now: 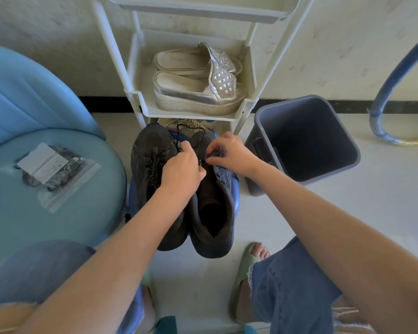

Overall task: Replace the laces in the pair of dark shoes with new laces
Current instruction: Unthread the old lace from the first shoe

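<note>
Two dark shoes stand side by side in front of me. The left shoe [146, 165] is laced with a black speckled lace. The right shoe [215, 213] has its tongue area open, and a loose black lace [191, 131] loops up past its toe. My left hand [182, 168] pinches that lace over the right shoe. My right hand [229, 153] pinches the shoe's upper edge near the eyelets. A clear zip bag [51, 173] with dark laces and a white card inside lies on the blue stool.
A blue stool [22, 213] stands at left. A white rack [193, 109] behind the shoes holds silver platform sandals [198, 80]. A grey bin [304, 141] stands at right, a blue hose [384, 92] beyond it. My knees and green slippers [244, 263] are below.
</note>
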The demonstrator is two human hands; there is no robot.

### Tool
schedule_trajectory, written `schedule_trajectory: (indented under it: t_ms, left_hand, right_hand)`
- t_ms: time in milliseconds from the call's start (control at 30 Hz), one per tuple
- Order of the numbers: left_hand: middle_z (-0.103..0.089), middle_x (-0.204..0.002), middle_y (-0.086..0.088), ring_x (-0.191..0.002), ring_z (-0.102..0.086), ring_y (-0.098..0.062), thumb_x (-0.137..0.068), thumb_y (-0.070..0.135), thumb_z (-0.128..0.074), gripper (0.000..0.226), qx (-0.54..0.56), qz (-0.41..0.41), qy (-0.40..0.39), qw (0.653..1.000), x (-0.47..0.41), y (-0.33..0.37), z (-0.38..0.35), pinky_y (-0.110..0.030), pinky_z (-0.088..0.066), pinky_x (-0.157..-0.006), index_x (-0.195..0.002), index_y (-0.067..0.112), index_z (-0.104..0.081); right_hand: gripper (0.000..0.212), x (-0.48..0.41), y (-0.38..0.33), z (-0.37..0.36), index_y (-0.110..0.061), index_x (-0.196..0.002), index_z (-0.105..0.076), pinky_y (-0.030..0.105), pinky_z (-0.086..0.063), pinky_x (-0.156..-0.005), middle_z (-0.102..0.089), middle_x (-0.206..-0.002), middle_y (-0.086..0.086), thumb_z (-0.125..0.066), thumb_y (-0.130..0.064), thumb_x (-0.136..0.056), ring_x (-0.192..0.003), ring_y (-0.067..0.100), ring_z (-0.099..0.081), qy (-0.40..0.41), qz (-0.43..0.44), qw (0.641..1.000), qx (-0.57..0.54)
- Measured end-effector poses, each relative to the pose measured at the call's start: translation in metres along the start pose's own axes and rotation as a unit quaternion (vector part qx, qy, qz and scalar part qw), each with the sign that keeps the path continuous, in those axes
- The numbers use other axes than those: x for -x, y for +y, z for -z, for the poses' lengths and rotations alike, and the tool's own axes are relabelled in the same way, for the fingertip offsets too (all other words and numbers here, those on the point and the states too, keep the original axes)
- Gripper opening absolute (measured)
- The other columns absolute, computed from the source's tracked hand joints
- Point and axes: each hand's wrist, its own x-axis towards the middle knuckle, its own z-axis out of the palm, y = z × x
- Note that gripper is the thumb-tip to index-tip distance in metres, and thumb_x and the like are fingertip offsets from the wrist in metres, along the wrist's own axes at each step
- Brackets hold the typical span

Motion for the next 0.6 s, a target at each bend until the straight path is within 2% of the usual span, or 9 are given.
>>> schedule_trajectory:
  t_ms: [100, 200, 300, 400, 500, 567, 600]
  left_hand:
    - [-0.064, -0.102, -0.015, -0.092, -0.064, -0.033, -0.091, 0.029, -0.057, 0.036, -0.009, -0.017, -0.009, 1.0, 0.002, 0.002, 0.0, -0.033, -0.041, -0.064, -0.111, 0.001, -0.046]
    - [-0.065, -0.104, -0.013, -0.098, -0.062, -0.031, -0.085, 0.036, -0.065, 0.041, 0.005, -0.021, -0.038, 0.999, 0.0, 0.001, 0.001, -0.034, -0.046, -0.073, -0.108, 0.004, -0.056]
    - [-0.064, -0.104, -0.013, -0.097, -0.061, -0.03, -0.087, 0.026, -0.064, 0.027, 0.062, 0.003, -0.045, 0.997, -0.003, -0.001, 0.002, -0.033, -0.045, -0.074, -0.103, 0.005, -0.06]
    - [-0.063, -0.103, -0.011, -0.094, -0.06, -0.028, -0.089, 0.024, -0.061, 0.021, 0.111, 0.032, -0.031, 0.993, 0.0, -0.002, 0.003, -0.03, -0.041, -0.068, -0.101, 0.006, -0.059]
    - [-0.062, -0.105, -0.012, -0.094, -0.06, -0.028, -0.091, 0.024, -0.059, 0.023, 0.131, 0.043, -0.036, 0.99, 0.002, -0.002, 0.006, -0.031, -0.042, -0.071, -0.105, 0.005, -0.057]
    - [-0.062, -0.105, -0.013, -0.094, -0.061, -0.029, -0.092, 0.021, -0.057, 0.022, 0.139, 0.047, -0.04, 0.988, 0.003, -0.002, 0.007, -0.031, -0.043, -0.071, -0.107, 0.004, -0.056]
    - [-0.061, -0.105, -0.013, -0.094, -0.06, -0.029, -0.093, 0.02, -0.056, 0.022, 0.143, 0.049, -0.043, 0.988, 0.003, -0.002, 0.008, -0.031, -0.042, -0.071, -0.107, 0.004, -0.056]
  right_hand:
    - [0.016, -0.003, -0.009, -0.01, -0.015, -0.095, -0.065, 0.031, -0.036, -0.092, -0.06, -0.094, -0.001, -0.07, -0.025, -0.084, -0.102, 0.02, -0.044, -0.032, 0.052, 0.994, 0.091]
    - [0.016, -0.006, -0.014, -0.014, -0.013, -0.095, -0.063, 0.034, -0.045, -0.08, -0.057, -0.087, -0.002, -0.071, -0.019, -0.082, -0.095, 0.022, -0.054, -0.02, 0.054, 0.992, 0.112]
    - [0.019, -0.006, -0.012, -0.012, -0.017, -0.097, -0.066, 0.034, -0.049, -0.075, -0.061, -0.09, -0.001, -0.07, -0.028, -0.083, -0.09, 0.022, -0.058, -0.022, 0.042, 0.989, 0.141]
    - [0.02, -0.003, -0.013, -0.016, -0.022, -0.093, -0.068, 0.029, -0.04, -0.068, -0.057, -0.085, -0.004, -0.071, -0.037, -0.081, -0.09, 0.018, -0.054, 0.007, 0.046, 0.987, 0.155]
    - [0.011, -0.004, -0.013, -0.022, -0.025, -0.088, -0.069, 0.03, -0.035, -0.077, -0.055, -0.085, -0.005, -0.067, -0.035, -0.084, -0.101, 0.018, -0.044, 0.027, 0.051, 0.985, 0.165]
    - [0.008, -0.004, -0.009, -0.017, -0.027, -0.082, -0.066, 0.034, -0.036, -0.09, -0.056, -0.095, -0.006, -0.066, -0.034, -0.086, -0.108, 0.018, -0.039, 0.025, -0.005, 0.998, 0.062]
    - [0.009, -0.004, -0.007, -0.013, -0.025, -0.08, -0.066, 0.034, -0.037, -0.092, -0.057, -0.097, -0.004, -0.065, -0.031, -0.087, -0.106, 0.017, -0.042, 0.037, -0.05, 0.998, -0.016]
